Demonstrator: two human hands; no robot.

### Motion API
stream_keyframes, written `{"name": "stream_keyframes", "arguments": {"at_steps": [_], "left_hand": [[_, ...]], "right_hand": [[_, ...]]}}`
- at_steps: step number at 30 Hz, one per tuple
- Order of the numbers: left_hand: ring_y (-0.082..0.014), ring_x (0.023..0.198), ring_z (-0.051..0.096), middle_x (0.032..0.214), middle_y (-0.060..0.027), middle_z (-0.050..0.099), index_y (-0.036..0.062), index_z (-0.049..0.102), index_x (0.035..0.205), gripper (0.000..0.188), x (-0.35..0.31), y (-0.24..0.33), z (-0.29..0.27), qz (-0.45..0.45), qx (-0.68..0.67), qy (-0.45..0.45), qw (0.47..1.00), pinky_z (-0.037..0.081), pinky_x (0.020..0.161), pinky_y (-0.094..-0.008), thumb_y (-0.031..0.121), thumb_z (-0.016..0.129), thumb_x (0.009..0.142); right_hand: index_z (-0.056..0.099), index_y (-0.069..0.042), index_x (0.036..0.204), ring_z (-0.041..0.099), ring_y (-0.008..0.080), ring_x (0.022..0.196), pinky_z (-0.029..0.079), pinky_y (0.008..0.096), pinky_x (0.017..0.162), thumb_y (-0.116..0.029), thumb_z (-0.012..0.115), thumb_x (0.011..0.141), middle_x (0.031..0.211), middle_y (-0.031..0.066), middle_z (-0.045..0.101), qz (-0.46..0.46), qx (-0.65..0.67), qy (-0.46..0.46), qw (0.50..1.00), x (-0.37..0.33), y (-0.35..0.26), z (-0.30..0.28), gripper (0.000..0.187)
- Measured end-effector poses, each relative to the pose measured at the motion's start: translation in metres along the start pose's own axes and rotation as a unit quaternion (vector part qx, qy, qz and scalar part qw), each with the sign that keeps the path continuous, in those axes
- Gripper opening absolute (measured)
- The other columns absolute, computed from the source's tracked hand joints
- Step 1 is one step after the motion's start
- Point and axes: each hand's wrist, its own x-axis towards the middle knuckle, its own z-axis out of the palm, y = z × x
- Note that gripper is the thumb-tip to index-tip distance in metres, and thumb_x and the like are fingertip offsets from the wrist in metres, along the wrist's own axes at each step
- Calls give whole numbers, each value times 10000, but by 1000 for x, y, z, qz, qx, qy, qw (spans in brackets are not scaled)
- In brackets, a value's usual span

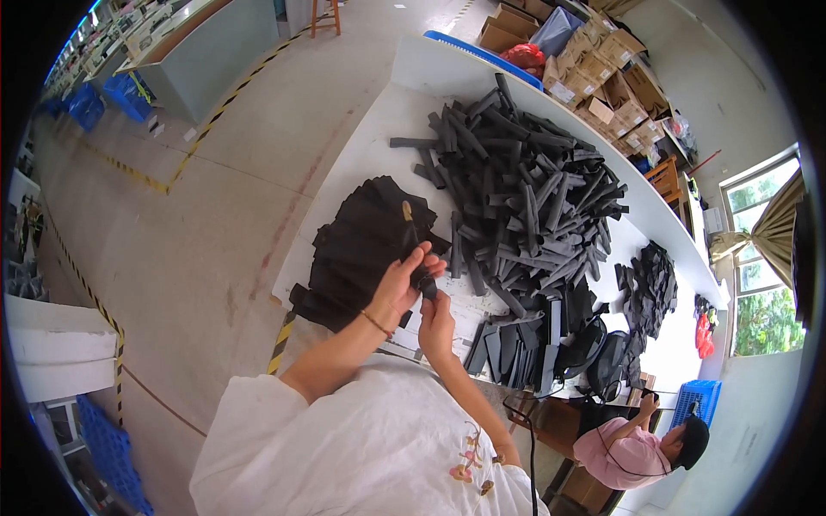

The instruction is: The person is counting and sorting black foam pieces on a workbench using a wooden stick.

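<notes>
We are observing one dark slender piece (pixel 409 224) with a tan tip, standing obliquely between two hands over the near side of a table; the left hand (pixel 399 282) is curling its fingers partly round the middle, while the right hand (pixel 437 328) is pinching the lower end, leaving no wide gap in either grip. Just beyond, we are counting one spread stack of black flat pieces (pixel 357 245) to the left and one large heap of dark grey tubes (pixel 533 185), too many to number, to the right. Two black rounded bags (pixel 596 353) are resting near the right end, and one smaller dark pile (pixel 651 288) is lying farther along. The white table (pixel 344 163) is bearing all of these. Around it, we are noting one seated co-worker (pixel 624 451) in pink, one blue basket (pixel 707 396), many stacked cardboard boxes (pixel 602 69), and one window (pixel 761 275) with one tied curtain (pixel 779 232). The pale floor (pixel 232 206) is carrying yellow-and-black tape (pixel 206 129).
</notes>
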Motion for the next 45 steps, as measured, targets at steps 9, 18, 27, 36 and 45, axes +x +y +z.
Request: {"name": "stream_keyframes", "arguments": {"at_steps": [9, 18, 27, 36, 45], "left_hand": [[-249, 852, 655, 855, -93, 671, 25, 619, 1049, 296, 4, 0, -7, -10, -18, 8, 1000, 526, 847, -370, 197, 723, 832], [-158, 585, 588, 788, -87, 657, 23, 641, 989, 236, 4, 15, 10, 15, 76, 83, 994, 522, 634, -320, 195, 711, 844], [-55, 350, 301, 463, 55, 372, 39, 635, 894, 206, 39, 66, -18, 114, 88, 159, 977, 223, 363, -221, 229, 701, 847], [-45, 362, 328, 519, 16, 454, 58, 597, 817, 287, 43, 80, -25, 195, 153, 218, 944, 229, 347, -200, 305, 545, 955], [-61, 400, 415, 583, -10, 550, 53, 594, 741, 352, 5, 35, -18, 162, 340, 208, 903, 291, 362, -191, 314, 523, 966]], "right_hand": [[403, 20, 1174, 607, 474, 813, 480, 480, 644, -100, 480, 955, 893, 297, 613, 40, -6, -28, 999, -15, 0, -7, 261], [511, -13, 1084, 559, 258, 559, 439, 368, 529, -97, 466, 959, 641, 128, 548, 4, -20, -87, 996, -26, 11, -15, 158], [610, -50, 958, 556, 214, 530, 438, 343, 515, -150, 512, 947, 589, 111, 542, 121, -14, -261, 958, -78, -9, -96, 141], [607, -3, 960, 469, 86, 530, 390, 270, 502, -113, 498, 949, 583, 34, 504, 141, 0, -215, 966, -57, -16, -134, 155], [609, -43, 979, 568, 214, 584, 452, 342, 578, -204, 666, 839, 659, 100, 580, 198, -105, 86, 971, -39, 135, -98, 222]]}}
